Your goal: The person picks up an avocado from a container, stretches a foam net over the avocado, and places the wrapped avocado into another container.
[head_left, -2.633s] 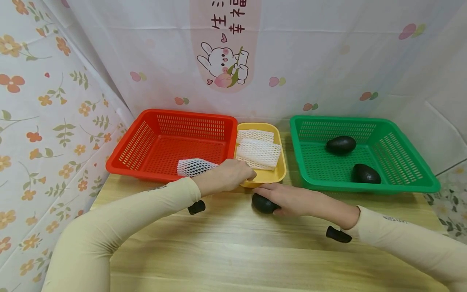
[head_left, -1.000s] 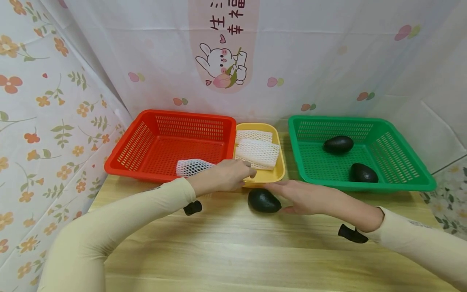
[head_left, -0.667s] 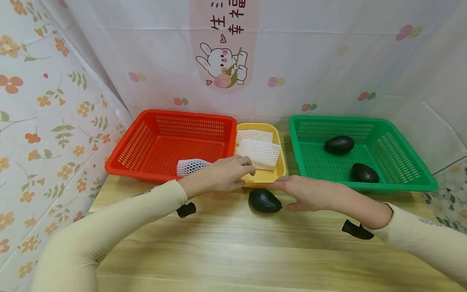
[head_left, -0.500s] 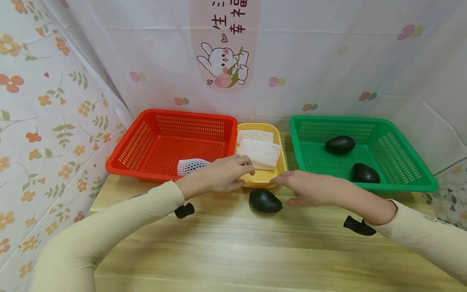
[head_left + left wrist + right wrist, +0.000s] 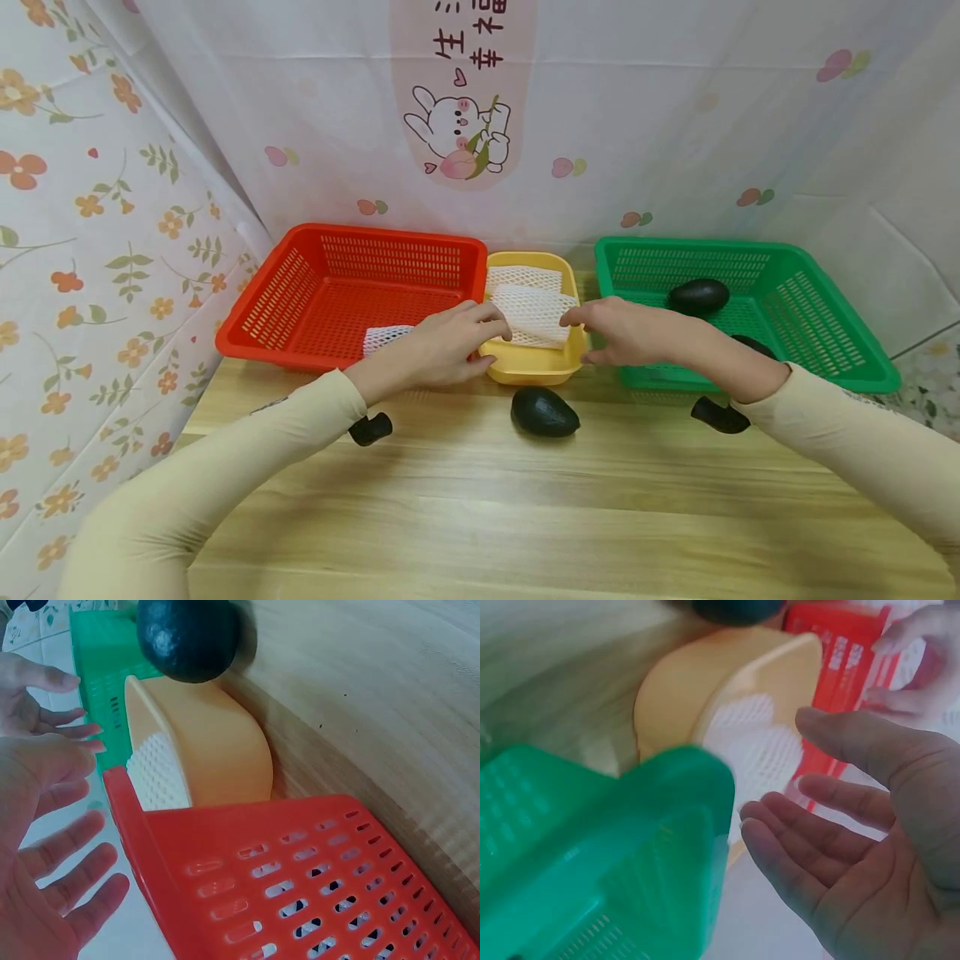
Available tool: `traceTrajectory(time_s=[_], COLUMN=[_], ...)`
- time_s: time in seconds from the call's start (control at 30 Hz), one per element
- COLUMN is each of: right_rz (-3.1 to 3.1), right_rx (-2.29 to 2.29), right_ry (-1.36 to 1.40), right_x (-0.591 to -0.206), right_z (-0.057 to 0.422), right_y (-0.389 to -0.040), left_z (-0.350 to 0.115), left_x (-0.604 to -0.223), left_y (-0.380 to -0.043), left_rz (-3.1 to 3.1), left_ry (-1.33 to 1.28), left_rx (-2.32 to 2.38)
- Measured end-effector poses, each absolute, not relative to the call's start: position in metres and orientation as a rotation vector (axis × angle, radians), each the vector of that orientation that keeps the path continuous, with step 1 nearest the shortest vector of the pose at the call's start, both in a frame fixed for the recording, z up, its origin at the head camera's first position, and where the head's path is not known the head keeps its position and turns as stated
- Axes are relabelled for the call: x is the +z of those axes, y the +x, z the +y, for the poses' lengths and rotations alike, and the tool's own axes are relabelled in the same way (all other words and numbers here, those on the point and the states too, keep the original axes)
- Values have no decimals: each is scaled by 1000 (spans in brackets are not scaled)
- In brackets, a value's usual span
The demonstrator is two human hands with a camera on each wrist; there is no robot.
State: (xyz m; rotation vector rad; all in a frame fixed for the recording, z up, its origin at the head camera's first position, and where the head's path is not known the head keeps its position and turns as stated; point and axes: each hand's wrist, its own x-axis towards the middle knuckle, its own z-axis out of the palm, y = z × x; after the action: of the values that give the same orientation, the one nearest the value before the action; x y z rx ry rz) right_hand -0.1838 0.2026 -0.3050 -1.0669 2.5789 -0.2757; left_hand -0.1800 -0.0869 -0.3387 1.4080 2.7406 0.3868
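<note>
My left hand (image 5: 442,343) hovers over the near right corner of the red basket, its relaxed fingers reaching above the yellow basket (image 5: 534,372). My right hand (image 5: 630,332) is over the gap between the yellow and green baskets, fingertips by the right edge of the white foam net sleeves (image 5: 528,312). Both palms look bare in the wrist views, the left hand (image 5: 52,855) and the right hand (image 5: 877,840) having loosely spread fingers. A dark avocado (image 5: 545,412) lies on the table in front of the yellow basket, apart from both hands.
The red basket (image 5: 352,365) at left holds a net-covered item (image 5: 386,336), partly hidden by my left hand. At right the green basket (image 5: 840,385) contains two avocados (image 5: 698,297), one mostly behind my right wrist. A printed cloth (image 5: 315,108) hangs behind.
My right hand has let go of the avocado, leaving it on the table, and moved up toward the net sleeves. My left hand has drawn slightly back to the left.
</note>
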Motion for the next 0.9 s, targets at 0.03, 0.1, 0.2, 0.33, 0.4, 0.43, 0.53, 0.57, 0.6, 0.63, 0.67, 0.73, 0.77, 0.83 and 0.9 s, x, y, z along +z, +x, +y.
traceTrajectory(time_s=[0.03,0.1,0.2,0.33,0.4,0.43,0.53,0.57,0.6,0.63,0.67,0.73,0.77,0.83,0.9], right_rz=[2584,2590,2593,2589,2587,2589,2593,2596,2599,2598,2598,2592,2587,2569,2541], right_rx=[-272,-268,-263,-264,-262,-262,-265,-265,-264,-267,-271,-282,-287,-301,-312], right_ry=[-1053,-1033,-1006,-1000,-998,-1000,-1002,-1004,-1006,-1006,-1005,-1005,-1009,-1025,-1046], right_x=[-305,-306,-306,-306,-307,-308,-309,-309,-309,-310,-310,-311,-311,-313,-314], right_z=[203,203,203,202,202,202,202,202,202,202,202,203,203,204,205], right_y=[-188,-194,-200,-205,-207,-208,-211,-211,-211,-211,-211,-209,-208,-204,-200], left_z=[-87,-88,-88,-85,-82,-80,-74,-72,-70,-68,-67,-62,-60,-54,-48], left_x=[-339,-339,-338,-334,-331,-330,-327,-327,-327,-327,-327,-328,-328,-328,-329], left_y=[-181,-184,-189,-197,-201,-203,-208,-210,-211,-213,-214,-217,-219,-222,-226], left_rz=[2745,2756,2766,2763,2758,2757,2752,2752,2753,2753,2753,2754,2753,2752,2753], left_ry=[1391,1357,1311,1264,1245,1236,1219,1216,1216,1214,1214,1214,1215,1211,1205], left_rx=[389,391,374,332,302,290,265,257,245,236,224,188,170,135,101])
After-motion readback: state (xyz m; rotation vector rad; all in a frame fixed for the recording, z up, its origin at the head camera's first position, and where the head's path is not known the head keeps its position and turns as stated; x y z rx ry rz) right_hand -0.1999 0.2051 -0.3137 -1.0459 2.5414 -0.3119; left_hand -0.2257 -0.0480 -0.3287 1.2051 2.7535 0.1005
